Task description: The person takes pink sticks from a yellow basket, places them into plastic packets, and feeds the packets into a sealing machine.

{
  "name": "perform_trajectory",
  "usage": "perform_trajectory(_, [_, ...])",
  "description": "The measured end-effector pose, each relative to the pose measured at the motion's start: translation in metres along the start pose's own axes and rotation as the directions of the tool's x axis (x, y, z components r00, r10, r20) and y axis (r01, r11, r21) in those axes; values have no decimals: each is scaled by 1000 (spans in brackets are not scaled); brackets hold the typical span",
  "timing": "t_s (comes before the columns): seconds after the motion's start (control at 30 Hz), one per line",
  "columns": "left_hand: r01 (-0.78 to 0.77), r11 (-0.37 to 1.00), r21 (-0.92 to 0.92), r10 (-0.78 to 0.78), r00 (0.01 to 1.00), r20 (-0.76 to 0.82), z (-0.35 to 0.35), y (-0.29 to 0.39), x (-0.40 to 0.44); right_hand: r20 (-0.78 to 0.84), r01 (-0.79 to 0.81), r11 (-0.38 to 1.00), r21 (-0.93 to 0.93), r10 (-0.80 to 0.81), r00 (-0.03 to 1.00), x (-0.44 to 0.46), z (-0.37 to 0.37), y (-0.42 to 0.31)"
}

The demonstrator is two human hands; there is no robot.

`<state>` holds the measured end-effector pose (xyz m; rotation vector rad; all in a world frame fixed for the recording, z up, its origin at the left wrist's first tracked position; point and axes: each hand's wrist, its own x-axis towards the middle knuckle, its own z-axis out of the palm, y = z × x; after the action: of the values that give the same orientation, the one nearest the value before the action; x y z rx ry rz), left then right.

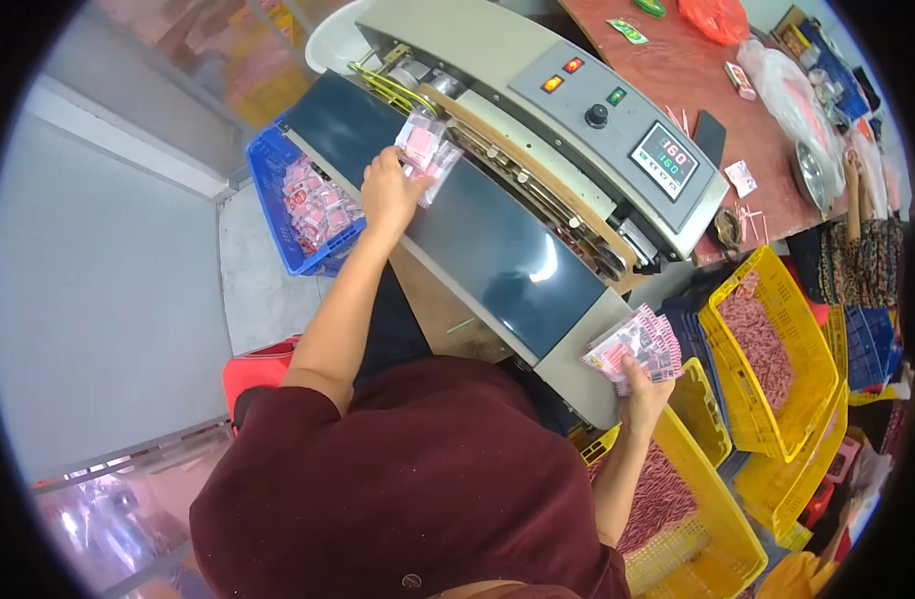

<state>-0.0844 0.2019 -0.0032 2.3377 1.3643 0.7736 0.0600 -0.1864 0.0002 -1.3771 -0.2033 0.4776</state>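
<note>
Nearest the camera is the maroon shirt (397,479), with both arms reaching forward from it. The fingers of the left hand (389,195) rest on a couple of small clear-and-pink packets (420,145), near the left end of the machine's dark plate (487,240) and beside the slot; whether they pinch or only press, I cannot tell. The right hand (645,397) grips a fanned bunch of similar packets (637,344) between thumb and fingers, over the plate's right end.

The step in hand looks like handling packets singly or in pairs along the slot, a supply kept in the right hand. From here, moving one calls for keeping it flat and its edge straight.

Farther out, a blue crate (267,215) of packets sits below the plate's left end; the control panel (577,95) stands beyond the slot.
</note>
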Motion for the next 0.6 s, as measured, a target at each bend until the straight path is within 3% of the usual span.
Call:
perform_trajectory(0.07, [185,982,-24,-181,975,130,-12,-4,19,-2,10,1000,13,-10,1000,-1,4,-4])
perform_trajectory(0.23, [141,990,10,-141,980,139,-22,-59,54,-12,20,1000,-8,-20,1000,-4,2,-1])
perform_trajectory(0.3, [339,910,-240,-267,920,287,-21,-96,57,-6,-1,1000,-16,1,1000,-5,-2,3])
perform_trajectory(0.33, [446,790,-422,-307,882,356,-35,-84,46,2,15,999,-36,-15,1000,-6,-2,4])
perform_trajectory(0.37, [451,790,-416,-315,880,356,-43,-80,34,10,31,998,-56,-30,999,-7,-1,4])
perform_trajectory(0.43, [435,473,-766,-207,900,383,-51,-73,11,27,30,998,-57,-28,999,-9,6,2])
perform_trajectory(0.47, [446,476,-758,-207,894,396,-52,-64,-1,65,27,995,-99,-21,998,-11,15,-3])
perform_trajectory(0.53, [311,256,-915,5,946,323,-46,-34,-24,139,1,976,-218,30,990,-14,30,-11])
perform_trajectory(0.57, [343,160,-925,98,927,361,-44,-11,-34,210,45,955,-294,18,978,-15,36,-9])
perform_trajectory(0.6, [352,151,-924,199,905,377,-36,9,-45,262,85,924,-373,17,965,-15,39,-8])
